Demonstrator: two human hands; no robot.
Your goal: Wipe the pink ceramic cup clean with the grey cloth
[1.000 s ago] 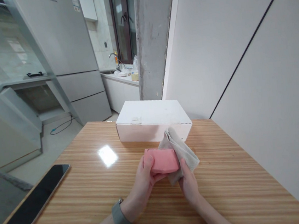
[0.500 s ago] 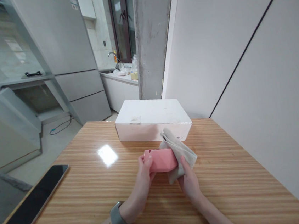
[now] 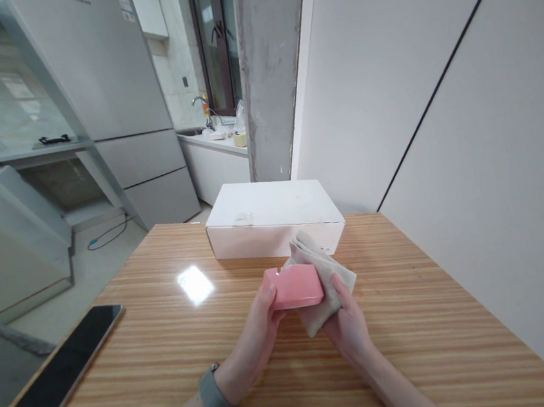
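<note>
A small pink box-like object with bevelled edges and a notch in its top rim is gripped at its left end by my left hand. Its exact kind I cannot make out. My right hand holds a folded grey cloth, thumb on top and fingers mostly hidden beneath. The cloth lies against the right end and back of the pink object. Both are held above the wooden table.
A white cardboard box stands at the table's far side, just beyond the cloth. A dark-screened phone lies near the left edge. White panelling rises along the right; a fridge and a sink counter are farther back.
The pink object has tilted slightly, and the cloth has shifted a little against it. My right hand has turned slightly. The whole view has moved a little. Both hands keep their holds.
</note>
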